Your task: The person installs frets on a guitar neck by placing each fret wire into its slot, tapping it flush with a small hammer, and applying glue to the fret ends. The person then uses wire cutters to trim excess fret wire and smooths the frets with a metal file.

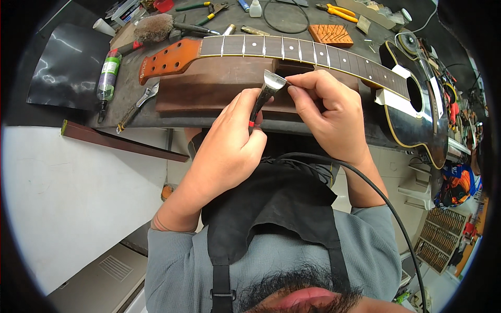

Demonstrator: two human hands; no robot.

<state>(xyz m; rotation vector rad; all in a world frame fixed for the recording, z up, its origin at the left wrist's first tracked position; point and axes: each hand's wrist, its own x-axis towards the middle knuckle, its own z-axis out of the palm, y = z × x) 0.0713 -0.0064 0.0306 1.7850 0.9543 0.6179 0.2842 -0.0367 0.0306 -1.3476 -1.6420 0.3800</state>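
Note:
My left hand [235, 138] is closed round end nippers [272, 82], whose bright wide jaws point up and away from me; dark handles with a bit of red run down into the fist. Close beside the jaws, my right hand [331, 107] pinches a short thin piece, apparently fret wire, between thumb and forefinger. Just beyond both hands lies a guitar neck [295, 49] with an orange headstock [169, 61] at the left. Bright frets cross its left part; toward the black body [402, 104] the slots look bare. A brown wooden block [209, 91] lies under the neck.
On the bench are an adjustable wrench [138, 107], a green-labelled bottle [108, 78], a brush [153, 27], yellow-handled pliers [339, 11] and an orange block with small upright pieces [330, 35]. A black cable [373, 182] runs past my right arm.

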